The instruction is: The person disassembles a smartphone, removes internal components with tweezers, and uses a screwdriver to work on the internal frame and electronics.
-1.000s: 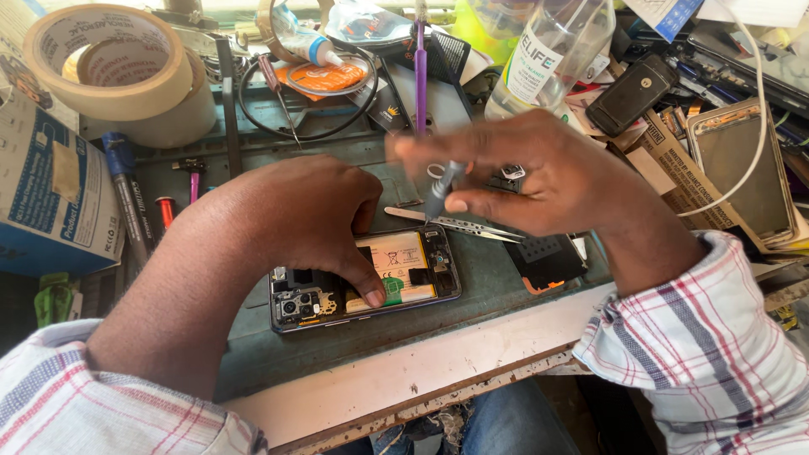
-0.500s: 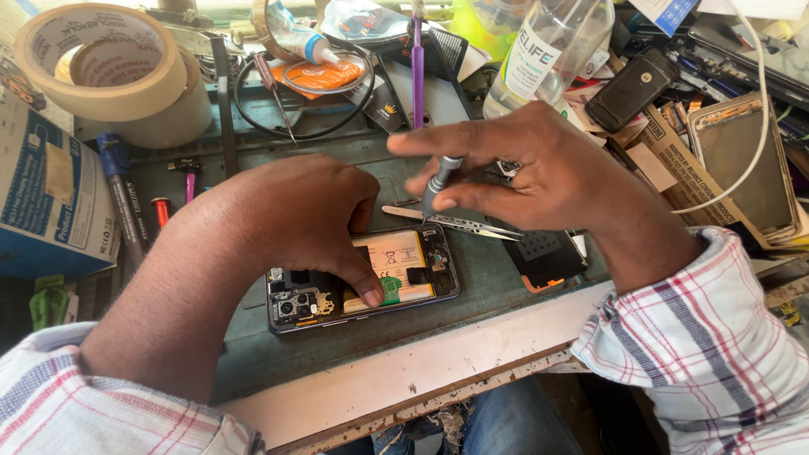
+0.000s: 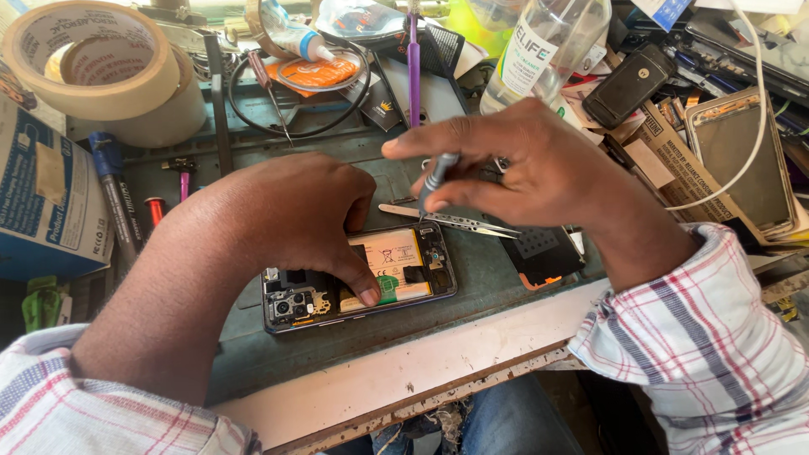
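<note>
1. Two bare hands over an opened phone (image 3: 358, 284) in the head view. It's lying back-off and flat on the green surface (image 3: 354, 354), near the front edge, with the camera module at the left end and the yellowish battery in the middle.
2. Left hand (image 3: 291, 215) is curled over the top of the phone, pressing down; its thumb tip sits on the green tab at the battery's lower edge. Not pinching anything, just holding the phone flat.
3. Right hand (image 3: 527, 164) hovers just above the phone's right end, with its grip pinched on a small screwdriver (image 3: 436, 177). The tool is roughly upright, tip pointing down at the phone's top right corner.
4. Metal tweezers (image 3: 451, 219) lie flat just behind the phone, under the right hand.
5. Clutter behind: two tape rolls (image 3: 101, 72) far left, a clear plastic bottle (image 3: 548, 50) at the back, and a blue box (image 3: 46, 202) at the left edge.
</note>
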